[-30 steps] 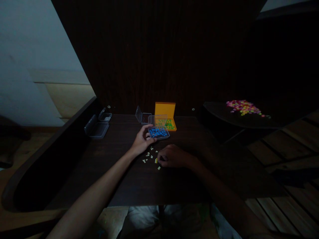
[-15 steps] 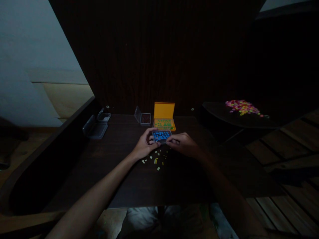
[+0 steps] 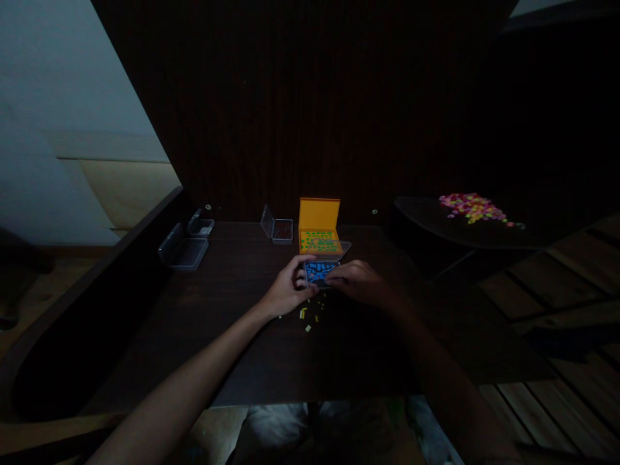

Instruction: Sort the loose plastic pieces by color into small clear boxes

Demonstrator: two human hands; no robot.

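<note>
My left hand [image 3: 285,289] grips the left side of a small clear plastic box [image 3: 307,282], thumb along the front and fingers around the side. Many small blue pieces [image 3: 317,270] lie inside it. Its clear lid [image 3: 343,249] stands open at the back, tilted over the front of an orange box. The fingers of my right hand [image 3: 358,281] are pinched together at the right of the box, over the blue pieces; whatever is between them is hidden. Small pale yellow pieces [image 3: 308,328] are scattered on the table just below the hands.
An open orange box [image 3: 320,213] with green pieces stands behind. Left of it sits a clear box [image 3: 282,230] of dark red pieces. Open clear cases [image 3: 190,253] lie at the table's left. Colourful small pieces [image 3: 472,208] are heaped on a dark shelf at right.
The clear box has moved slightly right and toward me, and its lid now shows swung open at the back. My right fingers have shifted from its edge to over the blue pieces.
</note>
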